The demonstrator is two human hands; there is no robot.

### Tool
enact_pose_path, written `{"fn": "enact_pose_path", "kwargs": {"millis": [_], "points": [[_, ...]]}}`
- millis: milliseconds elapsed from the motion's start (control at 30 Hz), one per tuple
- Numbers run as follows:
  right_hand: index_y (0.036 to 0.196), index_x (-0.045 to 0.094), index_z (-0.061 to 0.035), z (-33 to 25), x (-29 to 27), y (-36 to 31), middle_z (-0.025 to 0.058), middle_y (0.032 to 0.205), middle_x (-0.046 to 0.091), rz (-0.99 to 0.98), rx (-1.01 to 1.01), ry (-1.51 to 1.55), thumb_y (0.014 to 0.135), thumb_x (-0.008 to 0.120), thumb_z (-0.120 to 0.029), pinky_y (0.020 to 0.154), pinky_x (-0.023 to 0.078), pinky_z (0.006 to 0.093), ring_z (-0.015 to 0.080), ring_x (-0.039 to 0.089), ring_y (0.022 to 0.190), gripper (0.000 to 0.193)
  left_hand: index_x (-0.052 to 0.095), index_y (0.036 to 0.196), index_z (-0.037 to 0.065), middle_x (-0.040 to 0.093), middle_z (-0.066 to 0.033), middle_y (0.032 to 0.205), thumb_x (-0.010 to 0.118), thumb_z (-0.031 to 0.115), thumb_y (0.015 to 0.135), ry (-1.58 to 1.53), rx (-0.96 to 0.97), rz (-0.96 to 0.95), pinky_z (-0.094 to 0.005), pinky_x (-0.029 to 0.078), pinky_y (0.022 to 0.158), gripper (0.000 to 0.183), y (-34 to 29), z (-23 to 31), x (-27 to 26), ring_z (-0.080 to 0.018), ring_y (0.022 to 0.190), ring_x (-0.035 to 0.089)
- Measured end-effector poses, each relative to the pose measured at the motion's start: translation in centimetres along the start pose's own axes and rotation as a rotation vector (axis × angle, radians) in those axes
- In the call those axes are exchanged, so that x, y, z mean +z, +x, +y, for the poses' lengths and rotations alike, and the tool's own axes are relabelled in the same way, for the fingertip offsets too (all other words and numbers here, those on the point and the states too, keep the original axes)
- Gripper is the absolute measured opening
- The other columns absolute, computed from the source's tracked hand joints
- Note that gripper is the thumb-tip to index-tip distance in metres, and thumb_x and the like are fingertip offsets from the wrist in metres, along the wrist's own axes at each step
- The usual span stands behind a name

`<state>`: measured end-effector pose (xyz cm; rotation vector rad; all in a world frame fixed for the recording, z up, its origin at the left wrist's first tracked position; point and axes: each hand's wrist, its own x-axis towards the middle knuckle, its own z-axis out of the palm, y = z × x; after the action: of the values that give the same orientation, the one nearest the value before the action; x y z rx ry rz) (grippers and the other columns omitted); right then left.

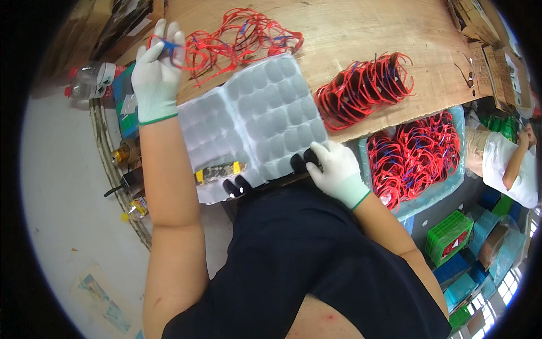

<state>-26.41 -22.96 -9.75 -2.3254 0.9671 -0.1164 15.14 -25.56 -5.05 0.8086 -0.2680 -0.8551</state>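
My left hand point(158, 70), in a white glove, is raised at the far left with a red glasses frame with a blue part point(170, 46) between its fingers. Beside it lies a loose heap of red glasses frames point(243, 39). Near the table's front edge my gloved right hand point(337, 169) has its fingers closed at a dark lens point(311, 157); a second dark lens point(298, 164) lies against it. Two more dark lenses point(237, 186) rest farther left, below a yellow-and-black tube point(219, 172). Beneath these spreads a pale dimpled sheet point(271, 104).
A row of red frames with dark lenses point(361, 90) stands on the wooden table point(361, 22). At the right, a light-blue bin point(415, 206) holds many more. A bottle point(93, 80) sits at the far left, cardboard boxes point(483, 62) at the far right, near another person point(505, 164).
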Motion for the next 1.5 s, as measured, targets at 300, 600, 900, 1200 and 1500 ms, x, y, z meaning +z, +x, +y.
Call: {"fn": "enact_pose_path", "kwargs": {"millis": [300, 600, 900, 1200, 1500], "points": [[0.093, 0.062, -0.0057, -2.8, 2.6, 0.5, 0.0182, 0.099, 0.059, 0.091, 0.139, -0.247, 0.073, 0.071, -0.015, 0.083, 0.051, 0.0492, 0.0398, 0.061, 0.094, 0.024, 0.046, 0.123, 0.000, 0.064, -0.0172, 0.119, 0.057, 0.001, 0.097, 0.683, 0.145, -0.104, -0.0357, 0.061, 0.087, 0.029, -12.1, 9.4, -2.1, -0.0285, 0.111, 0.068], [0.102, 0.063, -0.0016, -8.0, 0.2, -0.5, 0.0198, 0.092, 0.065, 0.104, -0.012, 0.001, 0.082, 0.063, -0.001, 0.081, 0.051, 0.0445, 0.0380, 0.064, 0.092, 0.020, 0.062, 0.102, 0.001, 0.063, -0.0104, 0.104, 0.043, 0.033, 0.107, 1.293, -0.034, -0.275, -0.0329, 0.046, 0.089, 0.038, -23.4, 15.2, -11.0, -0.0159, 0.097, 0.056], [0.133, 0.047, 0.0004, -18.2, 2.7, -4.0, 0.0089, 0.099, 0.061, 0.294, 0.110, 0.805, 0.089, 0.063, 0.007, 0.069, 0.053, 0.0256, 0.0125, 0.063, 0.076, 0.047, 0.049, 0.130, -0.004, 0.066, -0.0248, 0.120, 0.037, 0.019, 0.108, 0.535, -0.102, -0.394, -0.0351, 0.054, 0.089, 0.035, -29.0, 9.9, -9.5, -0.0225, 0.095, 0.070], [0.126, 0.050, -0.0013, -20.5, -0.6, -5.6, 0.0096, 0.107, 0.065, -0.033, -0.008, 1.299, 0.089, 0.066, 0.008, 0.082, 0.053, 0.0277, 0.0158, 0.067, 0.092, 0.041, 0.028, 0.154, 0.001, 0.054, -0.0191, 0.139, 0.059, 0.002, 0.089, 0.241, -0.418, -0.430, -0.0365, 0.053, 0.093, 0.072, -31.7, 6.4, -3.7, -0.0233, 0.110, 0.063], [0.127, 0.057, 0.0025, -16.2, -2.4, -6.2, 0.0125, 0.108, 0.068, 0.068, -0.084, 1.316, 0.090, 0.066, 0.009, 0.080, 0.058, 0.0306, 0.0176, 0.069, 0.091, 0.038, 0.051, 0.122, -0.003, 0.069, -0.0146, 0.105, 0.048, 0.008, 0.103, 0.752, -0.352, -0.492, -0.0344, 0.056, 0.087, 0.023, -33.0, 4.4, 2.7, -0.0219, 0.091, 0.073]]}}
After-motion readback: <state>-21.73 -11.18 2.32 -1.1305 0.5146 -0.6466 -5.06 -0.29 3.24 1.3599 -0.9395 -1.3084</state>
